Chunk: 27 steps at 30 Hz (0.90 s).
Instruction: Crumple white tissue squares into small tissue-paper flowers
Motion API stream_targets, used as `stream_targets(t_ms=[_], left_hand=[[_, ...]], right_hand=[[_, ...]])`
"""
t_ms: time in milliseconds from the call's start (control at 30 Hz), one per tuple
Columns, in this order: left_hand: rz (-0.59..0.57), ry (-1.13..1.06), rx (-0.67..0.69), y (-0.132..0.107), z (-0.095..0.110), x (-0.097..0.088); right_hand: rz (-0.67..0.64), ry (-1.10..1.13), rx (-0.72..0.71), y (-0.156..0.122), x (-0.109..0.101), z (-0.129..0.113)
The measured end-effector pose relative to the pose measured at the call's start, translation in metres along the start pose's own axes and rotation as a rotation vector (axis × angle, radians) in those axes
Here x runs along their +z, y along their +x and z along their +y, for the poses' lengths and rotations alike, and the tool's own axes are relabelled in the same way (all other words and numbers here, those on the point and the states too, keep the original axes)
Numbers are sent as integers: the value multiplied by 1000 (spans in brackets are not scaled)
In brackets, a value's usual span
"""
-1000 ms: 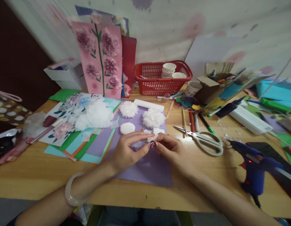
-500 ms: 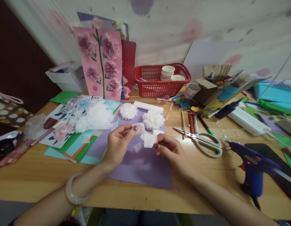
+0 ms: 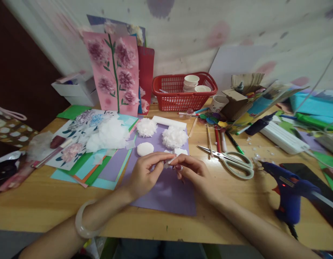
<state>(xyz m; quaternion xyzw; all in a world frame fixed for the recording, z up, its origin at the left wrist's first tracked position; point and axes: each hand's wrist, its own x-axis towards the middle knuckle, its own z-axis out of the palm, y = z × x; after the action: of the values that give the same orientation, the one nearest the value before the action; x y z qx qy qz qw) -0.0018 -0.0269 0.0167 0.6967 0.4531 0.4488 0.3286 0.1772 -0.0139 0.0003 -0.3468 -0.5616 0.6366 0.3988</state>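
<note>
Over a purple sheet of paper (image 3: 166,198), my left hand (image 3: 147,172) and my right hand (image 3: 192,171) meet fingertip to fingertip. Both pinch a small white tissue paper square (image 3: 170,160), which the fingers partly hide. A round white disc (image 3: 145,149) lies flat on the sheet beyond my left hand. Behind the hands sit two ruffled white paper flowers, one at left (image 3: 146,127) and a larger one at right (image 3: 174,137). More white paper squares (image 3: 179,151) rest just past my right fingertips.
Scissors (image 3: 231,160) and a blue glue gun (image 3: 287,190) lie to the right. A red basket (image 3: 182,100) with paper cups stands at the back. Left are a white tissue pile (image 3: 108,135) and coloured sheets (image 3: 85,172). A pink flower picture (image 3: 115,72) stands behind.
My left hand has come right and down to meet my right hand at the paper square. The white disc now shows on the purple sheet, where the left fingers were before.
</note>
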Motion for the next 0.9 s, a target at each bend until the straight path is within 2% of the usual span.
stream_targets(t_ms=[133, 267, 567, 900], left_hand=[[9, -117, -103, 0, -1, -1], [35, -145, -177, 0, -1, 0], [-15, -195, -131, 1, 3, 4], [49, -256, -227, 3, 5, 4]], right_hand=[[-1, 4, 4, 0, 0, 0], [44, -16, -6, 0, 4, -4], [171, -75, 29, 2, 7, -4], [118, -9, 60, 3, 6, -3]])
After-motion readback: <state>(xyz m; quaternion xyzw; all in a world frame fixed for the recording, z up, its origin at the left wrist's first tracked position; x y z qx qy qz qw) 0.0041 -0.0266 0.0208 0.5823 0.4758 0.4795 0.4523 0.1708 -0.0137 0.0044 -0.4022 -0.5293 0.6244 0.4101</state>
